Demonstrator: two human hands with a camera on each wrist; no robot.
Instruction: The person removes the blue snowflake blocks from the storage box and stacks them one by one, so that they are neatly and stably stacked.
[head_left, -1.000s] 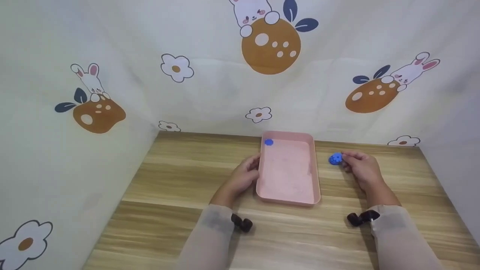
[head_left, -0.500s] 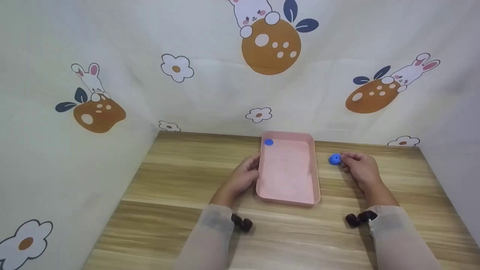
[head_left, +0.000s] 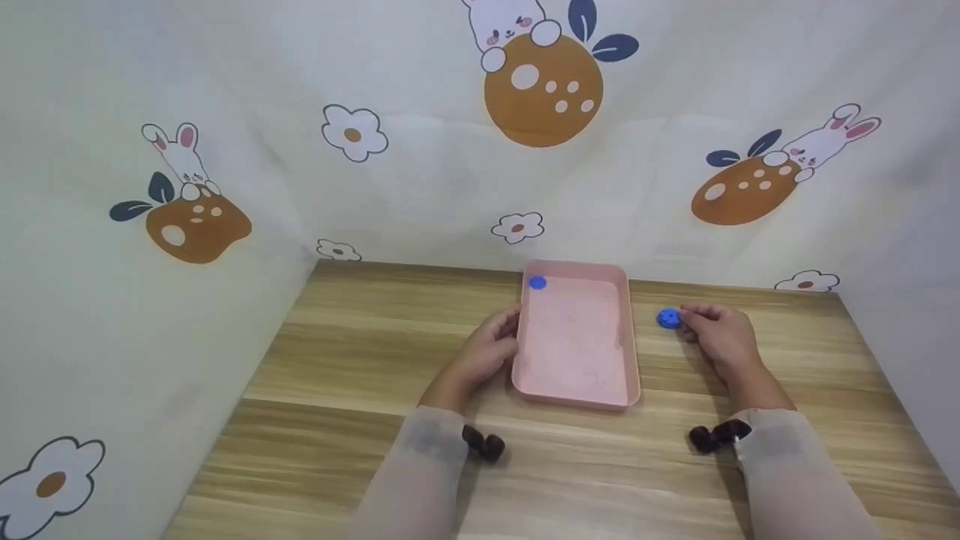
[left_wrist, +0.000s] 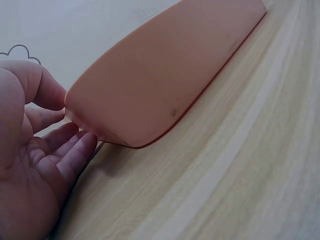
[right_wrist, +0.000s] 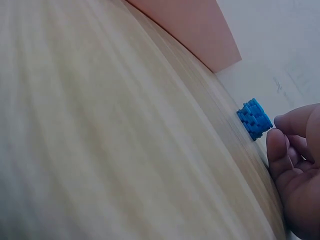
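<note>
A shallow pink tray (head_left: 577,341) lies lengthwise on the wooden table. One small blue notched disc (head_left: 538,283) rests inside its far left corner. My left hand (head_left: 487,349) is at the tray's left side; in the left wrist view its fingertips (left_wrist: 89,140) touch the outer wall, loosely bent. To the right of the tray is a short stack of blue notched discs (head_left: 667,318), its layers visible in the right wrist view (right_wrist: 255,119). With thumb and index fingertips my right hand (head_left: 724,337) pinches at the edge of the top disc; the fingertips hide the contact point.
The table (head_left: 337,352) ends at a pale fabric wall (head_left: 420,187) with rabbit and flower prints, close behind the tray. Fabric also rises at the left and right. Each wrist bears a dark camera mount, such as the right mount (head_left: 718,436).
The right hand shifts slightly left and the upper blue disc, earlier tilted with its face showing, now lies flatter on the stack. The left hand and tray stay in place.
</note>
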